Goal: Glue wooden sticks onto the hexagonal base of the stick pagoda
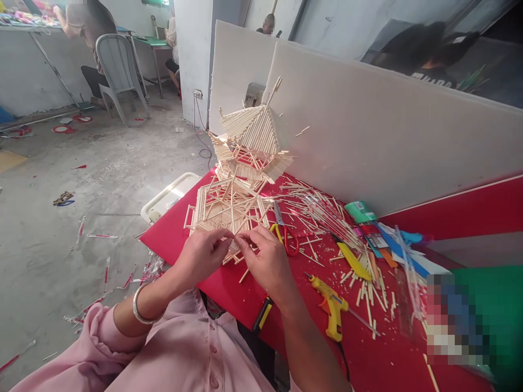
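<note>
My left hand (206,253) and my right hand (263,258) meet at the fingertips over the near edge of a flat, many-sided frame (231,198) built of thin wooden sticks. Both hands are closed in a pinch, and whatever lies between the fingers is too small or hidden to make out. Behind the frame stands a stick-built tower with a pointed roof (253,128). A pair of scissors (286,234) with red and yellow handles lies beside my right hand. Nearer to me on the right rests a yellow glue gun (333,310).
Loose sticks (322,212) are strewn over the red table (241,299). A yellow cutter (353,261), a green roll (359,212) and a black-and-yellow tool (262,314) lie about. White panels (368,120) border the far side. Other people sit in the background.
</note>
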A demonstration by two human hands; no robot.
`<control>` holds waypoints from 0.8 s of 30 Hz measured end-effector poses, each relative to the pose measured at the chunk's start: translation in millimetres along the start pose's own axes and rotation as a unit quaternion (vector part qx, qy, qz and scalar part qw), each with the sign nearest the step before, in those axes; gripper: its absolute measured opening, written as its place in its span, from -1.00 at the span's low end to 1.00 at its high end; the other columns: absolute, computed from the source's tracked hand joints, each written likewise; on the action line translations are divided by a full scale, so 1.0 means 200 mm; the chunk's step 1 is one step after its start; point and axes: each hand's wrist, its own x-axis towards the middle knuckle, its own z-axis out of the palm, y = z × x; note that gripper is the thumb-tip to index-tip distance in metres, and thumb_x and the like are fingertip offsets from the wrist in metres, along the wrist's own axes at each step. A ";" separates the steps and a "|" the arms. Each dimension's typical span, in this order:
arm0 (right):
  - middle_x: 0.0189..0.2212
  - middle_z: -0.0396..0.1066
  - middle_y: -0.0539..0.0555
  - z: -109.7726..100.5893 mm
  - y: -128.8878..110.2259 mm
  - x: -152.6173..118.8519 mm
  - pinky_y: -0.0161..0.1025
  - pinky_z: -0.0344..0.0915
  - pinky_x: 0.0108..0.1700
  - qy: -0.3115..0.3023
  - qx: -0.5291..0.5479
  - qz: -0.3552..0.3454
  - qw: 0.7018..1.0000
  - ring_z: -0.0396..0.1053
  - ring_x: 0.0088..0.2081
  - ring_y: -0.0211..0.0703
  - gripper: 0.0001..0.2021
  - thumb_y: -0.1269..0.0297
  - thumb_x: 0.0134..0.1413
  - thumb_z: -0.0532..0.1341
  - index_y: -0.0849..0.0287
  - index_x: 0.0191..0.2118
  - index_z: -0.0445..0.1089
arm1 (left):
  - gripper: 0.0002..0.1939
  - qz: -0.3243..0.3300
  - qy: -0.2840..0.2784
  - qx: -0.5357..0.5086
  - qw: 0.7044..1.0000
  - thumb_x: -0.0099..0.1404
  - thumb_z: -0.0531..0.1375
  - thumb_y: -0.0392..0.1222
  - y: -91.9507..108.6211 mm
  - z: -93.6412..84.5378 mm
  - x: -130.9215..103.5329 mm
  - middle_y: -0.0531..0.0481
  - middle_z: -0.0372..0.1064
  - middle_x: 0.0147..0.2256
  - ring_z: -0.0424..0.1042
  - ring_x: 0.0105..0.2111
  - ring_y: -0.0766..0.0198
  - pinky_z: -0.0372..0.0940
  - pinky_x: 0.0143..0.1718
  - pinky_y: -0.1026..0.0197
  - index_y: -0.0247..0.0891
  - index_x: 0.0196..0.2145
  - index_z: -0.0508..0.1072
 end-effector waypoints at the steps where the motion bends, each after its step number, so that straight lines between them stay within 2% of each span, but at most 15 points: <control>1: -0.33 0.42 0.09 0.00 0.00 0.00 -0.23 0.30 -0.20 -0.001 0.000 0.003 1.000 0.39 -0.24 -0.11 -0.78 0.18 0.30 0.11 0.11 -0.28 0.46 | -0.77 -0.001 0.001 0.003 1.000 0.21 0.09 -0.30 0.00 0.00 0.00 0.16 0.10 -0.71 0.01 -0.67 0.42 -0.06 -0.60 0.37 -0.26 -0.33 0.57; 8: -0.32 0.44 0.08 -0.02 -0.02 0.01 -0.20 0.27 -0.17 -0.016 -0.028 0.001 0.999 0.39 -0.22 -0.09 -0.81 0.23 0.29 0.10 0.11 -0.30 0.42 | -0.78 -0.004 0.001 0.007 1.000 0.24 0.10 -0.27 0.03 -0.01 0.00 0.16 0.08 -0.71 -0.04 -0.66 0.41 -0.08 -0.60 0.35 -0.25 -0.36 0.57; 17: -0.32 0.43 0.05 -0.07 -0.04 0.07 -0.24 0.24 -0.26 -0.091 -0.072 0.017 0.993 0.39 -0.28 -0.14 -0.84 0.28 0.25 0.14 0.09 -0.35 0.41 | -0.79 0.014 0.006 -0.011 1.000 0.19 0.09 -0.33 0.01 -0.01 0.01 0.22 -0.01 -0.73 -0.05 -0.69 0.43 -0.09 -0.61 0.36 -0.25 -0.35 0.54; 24: -0.33 0.42 0.04 -0.06 -0.04 0.06 -0.26 0.24 -0.28 -0.084 -0.065 0.032 0.994 0.39 -0.30 -0.16 -0.83 0.24 0.26 0.15 0.09 -0.33 0.45 | -0.81 -0.022 -0.028 -0.038 0.999 0.21 0.11 -0.31 0.01 -0.03 0.02 0.19 0.09 -0.75 0.06 -0.71 0.41 -0.08 -0.62 0.35 -0.25 -0.37 0.54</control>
